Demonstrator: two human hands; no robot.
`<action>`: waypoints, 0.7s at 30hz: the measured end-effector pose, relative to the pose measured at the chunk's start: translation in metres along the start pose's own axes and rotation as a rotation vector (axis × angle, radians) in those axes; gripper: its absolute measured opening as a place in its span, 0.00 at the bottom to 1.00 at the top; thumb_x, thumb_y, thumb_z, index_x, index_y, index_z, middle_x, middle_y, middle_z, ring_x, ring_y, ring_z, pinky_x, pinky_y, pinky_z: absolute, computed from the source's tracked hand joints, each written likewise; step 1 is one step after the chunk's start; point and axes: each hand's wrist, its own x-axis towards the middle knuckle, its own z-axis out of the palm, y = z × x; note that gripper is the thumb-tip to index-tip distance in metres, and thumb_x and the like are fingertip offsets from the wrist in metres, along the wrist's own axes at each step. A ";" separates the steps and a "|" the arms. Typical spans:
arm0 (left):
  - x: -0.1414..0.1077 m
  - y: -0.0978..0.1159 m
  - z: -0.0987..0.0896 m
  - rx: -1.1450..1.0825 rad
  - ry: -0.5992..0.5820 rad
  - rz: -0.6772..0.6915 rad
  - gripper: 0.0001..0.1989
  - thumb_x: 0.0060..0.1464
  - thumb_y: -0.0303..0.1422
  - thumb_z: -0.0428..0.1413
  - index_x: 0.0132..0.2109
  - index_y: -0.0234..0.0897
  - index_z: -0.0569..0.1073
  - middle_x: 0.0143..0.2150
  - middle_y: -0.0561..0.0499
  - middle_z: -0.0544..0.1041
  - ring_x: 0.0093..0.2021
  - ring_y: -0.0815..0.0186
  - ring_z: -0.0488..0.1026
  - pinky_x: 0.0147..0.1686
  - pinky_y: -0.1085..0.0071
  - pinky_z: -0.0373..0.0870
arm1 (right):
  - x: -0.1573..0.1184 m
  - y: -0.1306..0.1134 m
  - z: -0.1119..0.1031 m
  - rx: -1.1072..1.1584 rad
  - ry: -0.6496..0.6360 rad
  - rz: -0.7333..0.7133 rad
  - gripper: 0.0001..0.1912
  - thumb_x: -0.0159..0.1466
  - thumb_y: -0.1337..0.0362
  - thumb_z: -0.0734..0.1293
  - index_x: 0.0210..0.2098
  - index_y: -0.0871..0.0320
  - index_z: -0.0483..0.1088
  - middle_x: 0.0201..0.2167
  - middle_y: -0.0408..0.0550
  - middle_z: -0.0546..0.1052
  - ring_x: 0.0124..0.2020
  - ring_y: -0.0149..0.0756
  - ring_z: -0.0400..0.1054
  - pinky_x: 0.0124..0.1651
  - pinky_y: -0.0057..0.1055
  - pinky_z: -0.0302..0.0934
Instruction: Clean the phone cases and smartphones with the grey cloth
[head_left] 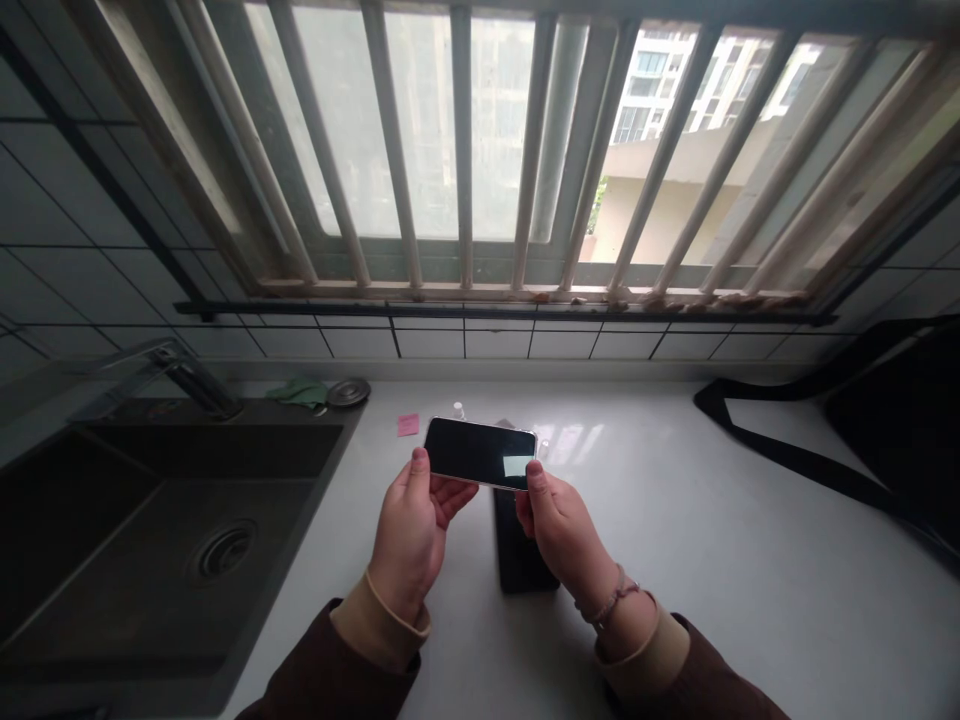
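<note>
A smartphone (pixel 476 450) with a dark, glossy screen is held sideways above the counter, its screen facing me. My left hand (pixel 415 520) grips its left end, thumb on the front edge and fingers behind. At the right end, my right hand (pixel 559 520) pinches the phone, its thumb over the lower right corner. Beneath lies a long black object (pixel 523 555) on the counter, partly covered by the phone and my right hand; its kind I cannot make out. Behind the phone's top edge stands a small white-capped item (pixel 458 410), mostly hidden.
A pink sticky note (pixel 408 425) lies left of the phone. The dark sink (pixel 300 520) with its faucet (pixel 187 375) is at the left; a green cloth (pixel 298 392) and a metal sink strainer (pixel 348 392) rest on its back rim. A black bag (pixel 900 430) with a strap sits right.
</note>
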 end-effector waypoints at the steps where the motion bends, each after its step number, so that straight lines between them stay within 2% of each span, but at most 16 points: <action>1: 0.000 0.000 0.000 -0.001 -0.012 -0.006 0.20 0.70 0.46 0.57 0.56 0.35 0.76 0.45 0.42 0.86 0.41 0.60 0.85 0.42 0.64 0.84 | 0.000 0.000 0.000 -0.007 0.009 -0.005 0.39 0.75 0.34 0.46 0.22 0.53 0.63 0.17 0.43 0.68 0.21 0.35 0.64 0.28 0.32 0.54; 5: -0.001 -0.001 0.000 0.004 -0.035 -0.013 0.20 0.71 0.45 0.56 0.57 0.34 0.76 0.48 0.40 0.85 0.44 0.59 0.85 0.44 0.63 0.84 | 0.000 0.004 0.001 -0.078 0.056 -0.045 0.38 0.76 0.36 0.45 0.22 0.52 0.61 0.18 0.44 0.68 0.21 0.35 0.61 0.28 0.33 0.51; 12: -0.003 -0.004 -0.001 0.038 -0.060 0.033 0.24 0.68 0.49 0.58 0.59 0.35 0.75 0.47 0.40 0.86 0.44 0.58 0.85 0.46 0.62 0.83 | 0.000 0.005 0.002 -0.169 0.115 -0.034 0.37 0.77 0.38 0.44 0.24 0.52 0.62 0.21 0.45 0.70 0.24 0.38 0.63 0.31 0.34 0.52; 17: -0.004 -0.001 0.000 0.082 -0.016 0.106 0.27 0.66 0.53 0.59 0.57 0.35 0.76 0.47 0.41 0.86 0.42 0.60 0.85 0.43 0.64 0.83 | 0.000 0.003 0.002 -0.218 0.056 -0.091 0.36 0.78 0.39 0.44 0.24 0.52 0.62 0.20 0.45 0.70 0.23 0.37 0.64 0.32 0.33 0.52; 21: -0.004 -0.002 0.001 0.094 -0.013 0.118 0.30 0.64 0.55 0.59 0.58 0.34 0.76 0.44 0.42 0.86 0.41 0.59 0.85 0.42 0.63 0.83 | -0.001 0.003 0.003 -0.311 0.121 -0.133 0.37 0.78 0.39 0.44 0.24 0.53 0.63 0.21 0.46 0.70 0.24 0.37 0.64 0.32 0.34 0.50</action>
